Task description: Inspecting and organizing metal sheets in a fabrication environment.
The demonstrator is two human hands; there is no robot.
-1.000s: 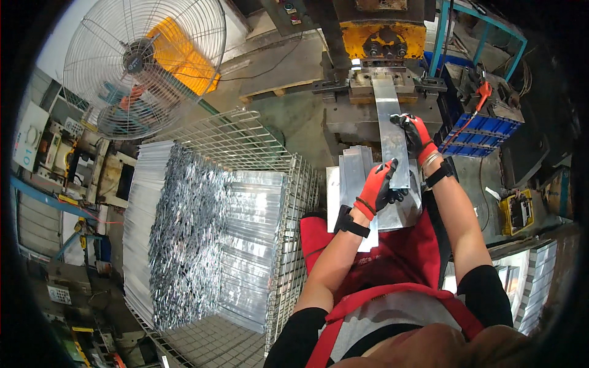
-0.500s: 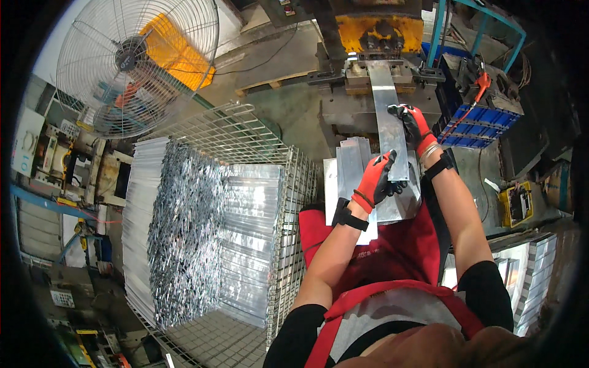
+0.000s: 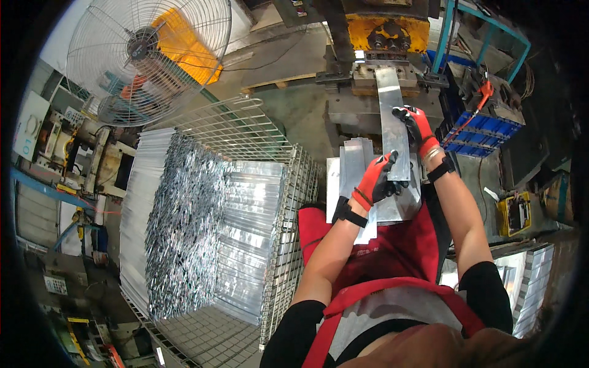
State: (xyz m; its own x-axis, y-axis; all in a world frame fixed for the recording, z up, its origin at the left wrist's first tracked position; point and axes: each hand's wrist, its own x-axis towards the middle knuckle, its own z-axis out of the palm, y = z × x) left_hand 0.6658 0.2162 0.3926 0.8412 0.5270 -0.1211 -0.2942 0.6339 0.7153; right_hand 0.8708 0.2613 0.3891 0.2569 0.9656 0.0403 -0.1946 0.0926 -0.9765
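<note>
A long flat metal strip runs away from me, its far end lying on the die block of a press. My left hand, in a red and black glove, is closed around the strip's near end. Farther up, my right hand, gloved alike, pinches the right edge of the same strip. Beneath the strip and my left hand, a stack of similar metal strips rests in front of my lap. Parts of that stack are hidden by the left hand and the held strip.
At left stands a wire mesh cage filled with stacked metal strips. Behind it is a large fan. Blue crates sit right of the press, a yellow basket lower down. More strips lie at lower right.
The strip's far end has drawn slightly back toward me over the die block. Both hands keep their hold on it. The whole view has shifted a little.
</note>
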